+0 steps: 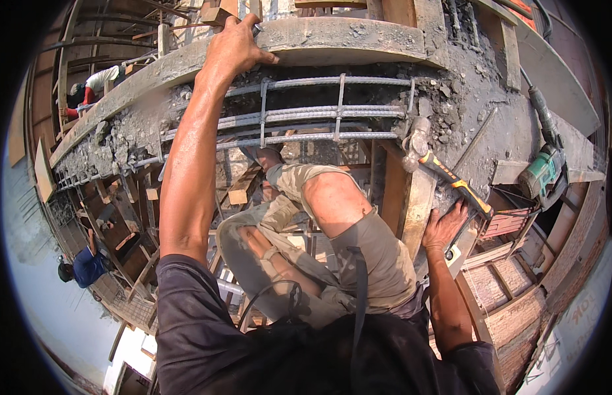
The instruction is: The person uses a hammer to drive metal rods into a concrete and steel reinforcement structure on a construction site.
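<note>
My left hand (235, 47) is hooked over the top edge of a long, dusty formwork plank (349, 36), its thumb stretched along the near face. A small dark metallic piece shows beside its fingers, too little of it to name. Under the plank, ribbed steel rebar (293, 117) tied with stirrups spans a gap in the broken concrete. Flat on the dusty surface at the right lies my right hand (444, 227), fingers apart. Just beyond it rests a hammer (444, 172) with a worn steel head and an orange-and-black handle, the handle's end close to my fingertips.
A green power tool (542, 172) with a long bit lies at the right. Chipped concrete rubble (118, 148) runs along the left. Below my legs are timber props and openings. Two other people (85, 263) (98, 84) are at the left, farther down and beyond the plank.
</note>
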Available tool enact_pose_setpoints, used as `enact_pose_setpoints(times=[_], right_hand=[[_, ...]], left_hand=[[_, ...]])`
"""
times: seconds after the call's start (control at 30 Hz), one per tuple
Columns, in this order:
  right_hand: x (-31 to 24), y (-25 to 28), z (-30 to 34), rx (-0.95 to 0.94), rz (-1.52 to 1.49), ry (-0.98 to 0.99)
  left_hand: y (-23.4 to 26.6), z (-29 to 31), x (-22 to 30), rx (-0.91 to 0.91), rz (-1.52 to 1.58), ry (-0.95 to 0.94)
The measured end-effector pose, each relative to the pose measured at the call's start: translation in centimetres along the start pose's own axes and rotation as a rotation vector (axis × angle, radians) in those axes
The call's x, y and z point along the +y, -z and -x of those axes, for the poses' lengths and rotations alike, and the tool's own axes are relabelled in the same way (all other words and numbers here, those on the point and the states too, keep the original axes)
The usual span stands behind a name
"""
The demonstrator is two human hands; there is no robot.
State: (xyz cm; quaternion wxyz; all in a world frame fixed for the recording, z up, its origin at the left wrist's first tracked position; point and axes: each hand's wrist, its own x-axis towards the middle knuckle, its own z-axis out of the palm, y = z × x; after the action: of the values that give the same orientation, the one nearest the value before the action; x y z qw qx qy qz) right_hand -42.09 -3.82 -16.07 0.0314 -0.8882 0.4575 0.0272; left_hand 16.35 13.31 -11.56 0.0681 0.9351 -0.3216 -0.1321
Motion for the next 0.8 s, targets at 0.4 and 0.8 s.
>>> enact_pose_setpoints(times=[0.4,0.8], right_hand=[[0.3,0.4,-0.2,0.03,-0.083,-0.085],[0.6,0.4,0.3,0.021,-0.127,-0.132]], left_hand=[[2.6,0.0,3.2,-0.152,0.041,0.074],[3.0,-1.1,4.5,-0.252,-0.122,0.136]])
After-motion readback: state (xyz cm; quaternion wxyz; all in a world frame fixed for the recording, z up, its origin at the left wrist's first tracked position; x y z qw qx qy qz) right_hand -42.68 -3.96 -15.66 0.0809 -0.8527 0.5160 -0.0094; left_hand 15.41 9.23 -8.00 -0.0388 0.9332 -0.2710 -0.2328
